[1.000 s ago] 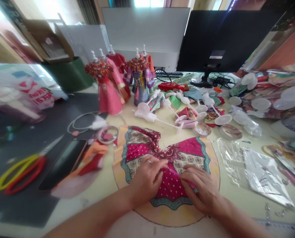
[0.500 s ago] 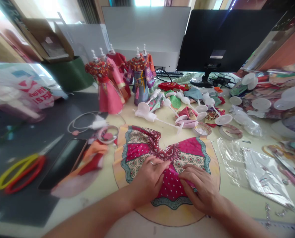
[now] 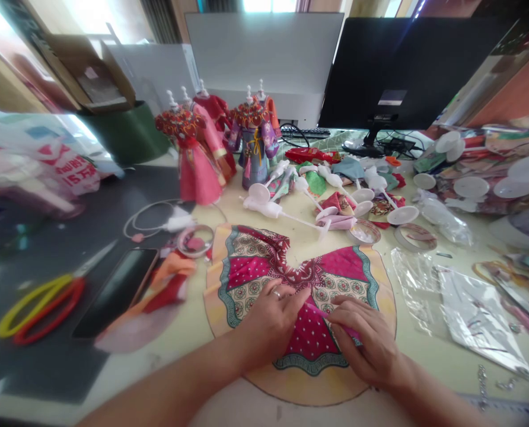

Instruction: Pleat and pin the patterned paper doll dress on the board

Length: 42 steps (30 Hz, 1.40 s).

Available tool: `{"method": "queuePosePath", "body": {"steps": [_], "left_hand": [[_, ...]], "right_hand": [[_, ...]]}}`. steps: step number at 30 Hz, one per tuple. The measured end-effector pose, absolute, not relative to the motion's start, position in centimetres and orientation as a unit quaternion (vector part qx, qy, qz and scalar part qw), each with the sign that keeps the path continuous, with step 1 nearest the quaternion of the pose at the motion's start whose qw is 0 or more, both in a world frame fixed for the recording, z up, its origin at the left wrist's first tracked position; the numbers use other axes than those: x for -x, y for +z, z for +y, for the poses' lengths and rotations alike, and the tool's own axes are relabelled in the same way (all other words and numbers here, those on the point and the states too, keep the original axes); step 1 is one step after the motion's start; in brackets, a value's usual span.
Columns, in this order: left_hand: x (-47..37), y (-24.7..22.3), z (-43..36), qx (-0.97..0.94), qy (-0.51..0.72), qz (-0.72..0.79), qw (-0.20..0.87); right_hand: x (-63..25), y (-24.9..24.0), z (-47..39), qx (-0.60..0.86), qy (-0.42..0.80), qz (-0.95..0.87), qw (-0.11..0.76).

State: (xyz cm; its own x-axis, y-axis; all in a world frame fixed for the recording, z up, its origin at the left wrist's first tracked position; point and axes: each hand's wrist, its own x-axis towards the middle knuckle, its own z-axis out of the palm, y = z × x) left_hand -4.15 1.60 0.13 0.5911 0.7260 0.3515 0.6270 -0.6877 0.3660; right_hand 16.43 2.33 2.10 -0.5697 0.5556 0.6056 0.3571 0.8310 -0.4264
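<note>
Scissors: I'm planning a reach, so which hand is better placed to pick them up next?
Probably the left hand: the scissors lie on that side, beyond the phone. The right hand is farther and holds a slim pink object.

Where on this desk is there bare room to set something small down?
Best is the dark mat between the white plug and the scissors. A narrow strip of pale table shows between the orange cloth and patterned cloth. Behind the patterned cloth, white stands and little garments crowd together.
</note>
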Motion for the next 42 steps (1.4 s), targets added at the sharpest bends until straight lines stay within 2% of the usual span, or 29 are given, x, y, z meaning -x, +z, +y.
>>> {"method": "queuePosePath", "body": {"steps": [9, 14, 17, 30, 42], "left_hand": [[4.7, 0.3, 1.9, -0.804, 0.356, 0.431, 0.203], [4.6, 1.8, 1.7, -0.695, 0.373, 0.450, 0.419], [4.4, 2.1, 1.5, -0.651, 0.371, 0.442, 0.493], [3.7, 3.0, 0.5, -0.693, 0.340, 0.385, 0.506], [3.4, 2.4, 0.6, -0.701, 0.313, 0.400, 0.500]], "right_hand": [[-17.1, 1.6, 2.3, 0.286, 0.116, -0.863, 0.400], [-16.9, 1.3, 2.2, 0.306, 0.105, -0.857, 0.400], [-16.8, 1.3, 2.0, 0.308, 0.113, -0.857, 0.396], [-15.8, 1.2, 2.0, 0.287, 0.105, -0.884, 0.354], [-15.4, 1.7, 1.9, 0.275, 0.076, -0.902, 0.324]]}}
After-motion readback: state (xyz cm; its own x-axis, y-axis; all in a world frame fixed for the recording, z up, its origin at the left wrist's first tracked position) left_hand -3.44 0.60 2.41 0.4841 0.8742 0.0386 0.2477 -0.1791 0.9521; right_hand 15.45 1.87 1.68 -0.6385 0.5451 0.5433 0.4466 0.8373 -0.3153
